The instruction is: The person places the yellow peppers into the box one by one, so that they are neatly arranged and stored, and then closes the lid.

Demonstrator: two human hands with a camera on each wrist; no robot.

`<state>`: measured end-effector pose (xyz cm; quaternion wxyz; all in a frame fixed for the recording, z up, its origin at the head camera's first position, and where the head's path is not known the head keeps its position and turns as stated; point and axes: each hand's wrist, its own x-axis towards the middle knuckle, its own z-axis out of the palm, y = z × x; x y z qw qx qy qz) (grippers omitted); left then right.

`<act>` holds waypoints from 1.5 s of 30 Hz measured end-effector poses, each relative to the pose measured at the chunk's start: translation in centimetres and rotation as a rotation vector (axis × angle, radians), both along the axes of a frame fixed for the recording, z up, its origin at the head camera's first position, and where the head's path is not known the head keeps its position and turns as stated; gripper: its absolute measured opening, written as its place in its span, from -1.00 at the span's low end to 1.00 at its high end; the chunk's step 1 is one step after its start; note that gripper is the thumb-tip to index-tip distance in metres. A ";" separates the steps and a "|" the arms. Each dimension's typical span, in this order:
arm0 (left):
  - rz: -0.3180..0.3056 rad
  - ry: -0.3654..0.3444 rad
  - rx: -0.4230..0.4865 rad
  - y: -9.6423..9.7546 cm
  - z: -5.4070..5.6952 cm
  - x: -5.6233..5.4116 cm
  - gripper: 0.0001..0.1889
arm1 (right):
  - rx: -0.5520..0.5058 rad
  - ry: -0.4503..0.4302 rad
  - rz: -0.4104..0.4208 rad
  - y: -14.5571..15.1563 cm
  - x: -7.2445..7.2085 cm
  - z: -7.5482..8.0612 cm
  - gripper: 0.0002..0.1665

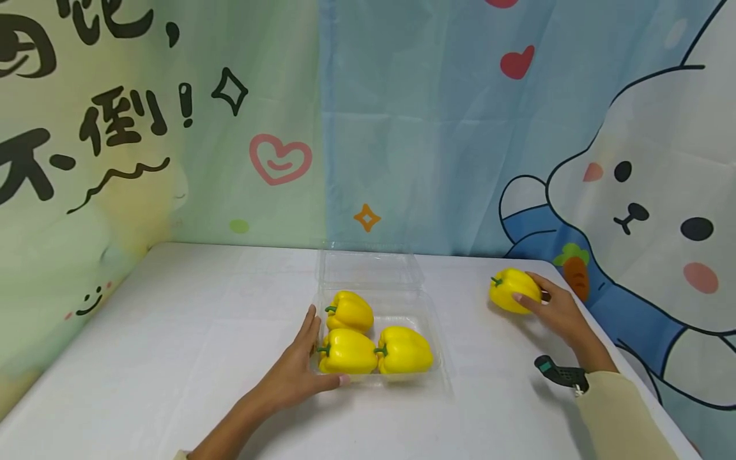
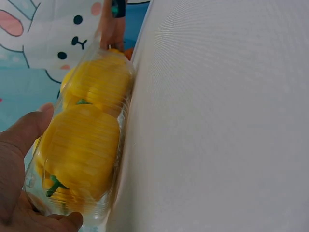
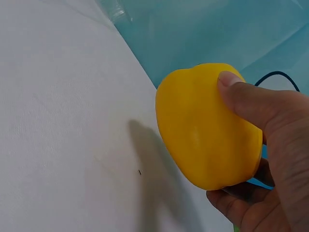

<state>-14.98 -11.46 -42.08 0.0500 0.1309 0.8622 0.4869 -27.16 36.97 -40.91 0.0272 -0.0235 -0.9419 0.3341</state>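
Left hand: (image 1: 299, 367) spread wide round the near left corner of the box, thumb along the front wall, fingers along the left side; I judge it braces rather than carries.
Clear box: (image 1: 411, 319) on the table (image 1: 190, 351), thin plastic; I expect it light, flexible and apt to skid or dent, so I would steady it by the corner without squeezing.
Lid: (image 1: 370, 268) folded back toward the backdrop (image 1: 402, 128); likely flimsy, best left unloaded.
Far left pepper: (image 1: 352, 312) inside the box, green stem facing left.
Near left pepper: (image 1: 348, 352) inside, just in front of the last.
Near right pepper: (image 1: 406, 350) inside, its stem against or just beside its neighbour; I cannot tell which.
Held pepper: (image 1: 508, 291) over the table's right side, well apart from the box; smooth and glossy, so I rate it light, fairly firm, slightly slippery. I recommend gripping the broad flanks, never the stem.
Right hand: (image 1: 560, 313) grips that pepper from its right, thumb on the near flank, fingers beyond and beneath.
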 end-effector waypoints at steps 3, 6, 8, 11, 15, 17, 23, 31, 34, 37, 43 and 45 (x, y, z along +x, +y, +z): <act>0.003 0.002 -0.004 0.0 0.0 0.0 0.27 | 0.004 0.030 0.013 0.0 -0.3 -0.5 0.14; 0.004 0.005 -0.014 0.0 0.0 -0.1 0.26 | 0.014 0.064 0.030 0.2 -0.6 -1.0 0.13; 0.003 0.006 -0.019 -0.1 0.0 -0.1 0.26 | 0.007 0.075 0.048 0.1 -0.7 -1.1 0.10; 0.000 0.007 -0.021 -0.1 0.0 -0.1 0.26 | 0.020 0.098 0.053 -0.1 -1.1 -1.4 0.08; -0.002 0.009 -0.016 -0.1 0.0 0.0 0.25 | 0.024 0.120 0.067 -0.9 -1.0 -1.2 0.07; -0.003 0.009 -0.015 -0.1 0.0 0.0 0.25 | 0.009 0.126 0.090 -1.5 -0.6 -0.7 0.04; -0.004 0.008 -0.007 -0.1 0.0 -0.1 0.26 | -0.031 0.161 0.134 -3.9 0.7 0.9 -0.07; -0.006 0.003 -0.006 0.0 -0.1 0.0 0.26 | -0.063 0.172 0.182 -6.0 1.6 2.1 -0.11; -0.008 0.003 -0.007 0.0 -0.1 0.0 0.26 | -0.072 0.187 0.201 -6.4 1.6 2.3 -0.14; -0.008 0.003 -0.004 0.0 -0.1 0.0 0.26 | -0.082 0.200 0.220 -6.8 1.6 2.4 -0.16; -0.005 -0.001 -0.003 0.0 0.0 -0.1 0.27 | -0.097 0.200 0.231 -7.4 1.7 2.4 -0.16; -0.004 -0.003 -0.004 0.0 0.0 0.0 0.27 | -0.104 0.196 0.228 -7.5 1.8 2.4 -0.15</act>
